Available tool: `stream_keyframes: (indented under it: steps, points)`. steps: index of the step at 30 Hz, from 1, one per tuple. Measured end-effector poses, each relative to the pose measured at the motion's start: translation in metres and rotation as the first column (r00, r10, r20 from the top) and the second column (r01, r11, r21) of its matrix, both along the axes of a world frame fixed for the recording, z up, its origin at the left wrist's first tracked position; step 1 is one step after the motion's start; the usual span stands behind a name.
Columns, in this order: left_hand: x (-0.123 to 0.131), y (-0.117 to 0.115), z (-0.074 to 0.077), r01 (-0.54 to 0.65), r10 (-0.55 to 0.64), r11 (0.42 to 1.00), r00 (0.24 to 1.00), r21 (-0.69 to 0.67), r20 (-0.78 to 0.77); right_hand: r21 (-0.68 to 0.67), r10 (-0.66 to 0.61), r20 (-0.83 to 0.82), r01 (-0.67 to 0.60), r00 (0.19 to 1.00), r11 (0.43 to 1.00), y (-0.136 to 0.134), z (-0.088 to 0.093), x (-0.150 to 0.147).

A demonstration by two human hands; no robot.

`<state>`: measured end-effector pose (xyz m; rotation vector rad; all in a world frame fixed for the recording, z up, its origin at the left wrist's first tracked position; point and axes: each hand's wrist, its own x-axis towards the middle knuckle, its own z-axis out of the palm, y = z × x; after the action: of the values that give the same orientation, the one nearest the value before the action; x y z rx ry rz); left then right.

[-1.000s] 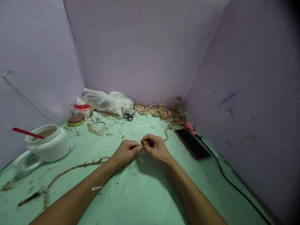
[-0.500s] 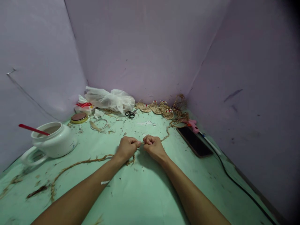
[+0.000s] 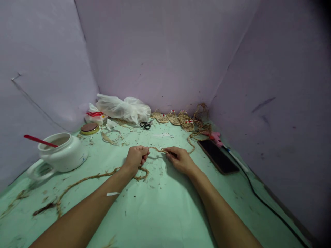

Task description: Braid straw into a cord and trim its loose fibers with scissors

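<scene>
A thin brown braided cord [image 3: 156, 149] stretches between my two hands above the green tabletop. My left hand [image 3: 136, 157] pinches it between thumb and fingers. About a hand's width to the right, my right hand [image 3: 180, 159] grips the same cord with its fingertips, beside a small knot or kink. From there the cord runs on past the right hand toward a tangle of fibre at the back. On the left side a loop lies under my left wrist, and a long tail curves over the table to the front left.
At left stands a white mug [image 3: 62, 155] with a red stick. A phone [image 3: 218, 156] lies right, by a pink glue gun [image 3: 216, 138] with a black cable. Along the back are scissors [image 3: 146, 124], a plastic bag [image 3: 124, 108], woven round pieces [image 3: 174, 119] and a lidded tin [image 3: 89, 128].
My hands have moved apart, the left one leftward and the right one rightward, so a length of cord now shows between them. The view has shifted slightly.
</scene>
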<state>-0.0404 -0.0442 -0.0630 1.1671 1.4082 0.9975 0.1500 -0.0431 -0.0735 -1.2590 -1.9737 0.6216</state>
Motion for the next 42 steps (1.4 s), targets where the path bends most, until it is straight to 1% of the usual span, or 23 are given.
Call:
stream_keyframes:
  steps: [2,4,7,9,10,11,12,14,15,16,17,18,19,21,22,24,28,31,34,37,39,40,42]
  points:
    - [-0.001,0.002,-0.002,0.009,-0.009,1.0,1.0,0.01,-0.027,0.047,0.01,0.101,-0.014,0.995,0.999,-0.001,0.003,0.002]
    - [-0.001,0.003,-0.002,0.027,-0.024,0.999,0.996,0.027,-0.083,0.108,-0.031,0.132,0.017,0.991,0.994,-0.001,0.006,0.003]
    - [-0.001,0.001,0.002,0.046,-0.027,0.995,0.978,0.087,-0.205,0.21,-0.129,0.096,0.107,0.987,0.972,0.0,0.007,0.001]
    - [0.003,-0.005,0.009,0.048,0.028,0.975,0.942,0.219,-0.334,0.24,-0.173,0.043,0.158,0.984,0.958,0.0,0.006,0.0]
    - [0.005,-0.009,0.013,0.069,0.076,0.945,0.905,0.32,-0.419,0.246,-0.191,0.016,0.181,0.981,0.952,0.0,0.006,-0.001]
    - [0.008,-0.013,0.018,0.132,0.145,0.884,0.835,0.448,-0.532,0.254,-0.21,-0.009,0.205,0.978,0.945,0.0,0.007,-0.002]
    - [0.012,-0.017,0.022,0.223,0.215,0.807,0.752,0.547,-0.623,0.264,-0.226,-0.032,0.226,0.974,0.938,0.0,0.008,-0.003]
    - [0.02,-0.024,0.028,0.4,0.317,0.662,0.618,0.634,-0.72,0.293,-0.246,-0.076,0.258,0.966,0.921,-0.001,0.011,-0.005]
    - [0.024,-0.025,0.03,0.447,0.323,0.626,0.597,0.639,-0.734,0.308,-0.252,-0.094,0.269,0.963,0.913,-0.003,0.013,-0.006]
    - [0.028,-0.025,0.03,0.469,0.308,0.613,0.6,0.636,-0.738,0.32,-0.257,-0.107,0.278,0.96,0.906,-0.004,0.015,-0.007]
    - [0.032,-0.023,0.031,0.469,0.275,0.62,0.622,0.63,-0.734,0.329,-0.263,-0.116,0.287,0.958,0.9,-0.005,0.017,-0.008]
    - [0.035,-0.02,0.03,0.448,0.228,0.644,0.662,0.62,-0.714,0.332,-0.274,-0.125,0.3,0.954,0.894,-0.007,0.018,-0.009]
    - [0.037,-0.017,0.03,0.399,0.166,0.687,0.726,0.607,-0.667,0.328,-0.292,-0.136,0.322,0.947,0.888,-0.008,0.019,-0.009]
    - [0.041,-0.01,0.029,0.272,0.042,0.797,0.866,0.539,-0.498,0.309,-0.339,-0.166,0.375,0.926,0.874,-0.009,0.02,-0.009]
    - [0.042,-0.007,0.03,0.225,-0.011,0.843,0.915,0.489,-0.403,0.302,-0.368,-0.181,0.407,0.912,0.862,-0.01,0.02,-0.008]
    - [0.042,-0.002,0.033,0.206,-0.106,0.899,0.959,0.387,-0.263,0.301,-0.426,-0.193,0.467,0.884,0.832,-0.009,0.019,-0.005]
    - [0.043,0.002,0.043,0.323,-0.297,0.912,0.945,0.253,-0.139,0.335,-0.466,-0.215,0.513,0.858,0.79,-0.003,0.017,-0.001]
    - [0.043,0.001,0.052,0.421,-0.424,0.893,0.906,0.158,-0.016,0.374,-0.41,-0.251,0.478,0.877,0.794,0.001,0.018,-0.003]
    - [0.041,0.001,0.058,0.493,-0.5,0.864,0.865,0.101,0.05,0.425,-0.345,-0.235,0.415,0.909,0.805,0.006,0.025,-0.007]
    - [0.037,0.003,0.066,0.517,-0.523,0.852,0.848,0.085,0.082,0.474,-0.193,-0.193,0.263,0.962,0.84,0.011,0.036,-0.01]
    - [0.032,0.008,0.074,0.477,-0.488,0.872,0.865,0.113,0.113,0.471,-0.126,-0.215,0.215,0.969,0.855,0.014,0.043,-0.008]
    - [0.029,0.011,0.078,0.444,-0.46,0.886,0.878,0.135,0.133,0.45,-0.142,-0.252,0.246,0.957,0.859,0.016,0.044,-0.004]
    - [0.022,0.017,0.087,0.384,-0.412,0.907,0.894,0.173,0.176,0.367,-0.277,-0.334,0.395,0.901,0.843,0.019,0.044,0.006]
